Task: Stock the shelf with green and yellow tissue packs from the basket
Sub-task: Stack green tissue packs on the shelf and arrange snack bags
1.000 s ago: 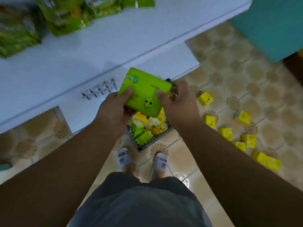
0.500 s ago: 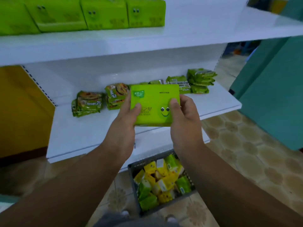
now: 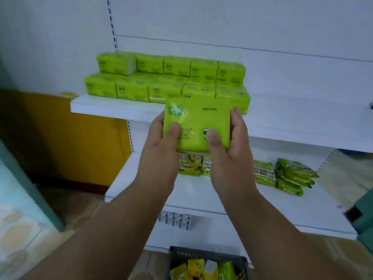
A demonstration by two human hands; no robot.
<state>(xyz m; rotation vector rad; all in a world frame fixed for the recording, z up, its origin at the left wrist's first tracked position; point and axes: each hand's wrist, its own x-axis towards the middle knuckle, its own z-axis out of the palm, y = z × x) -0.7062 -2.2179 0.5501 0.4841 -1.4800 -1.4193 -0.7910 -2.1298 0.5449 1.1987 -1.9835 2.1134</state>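
From the head camera, both hands hold one green tissue pack (image 3: 196, 124) up in front of the upper shelf (image 3: 121, 110). The left hand (image 3: 159, 150) grips the pack's left edge, thumb pressed on the front face and the other fingers curled behind it. The right hand (image 3: 228, 150) grips the right edge the same way, thumb on the front beside the printed eye, fingertips wrapped round the far side. The pack is upright, its printed face toward the camera.

Behind it on the upper shelf stands a stack of green tissue packs (image 3: 167, 79), two rows high, reaching from the left end to about the middle. On the lower shelf (image 3: 141, 190) lie green snack bags (image 3: 292, 176) to the right, with more partly hidden behind the hands. At the near bottom edge, a dark basket (image 3: 207, 257) on the floor holds yellow and green packs.
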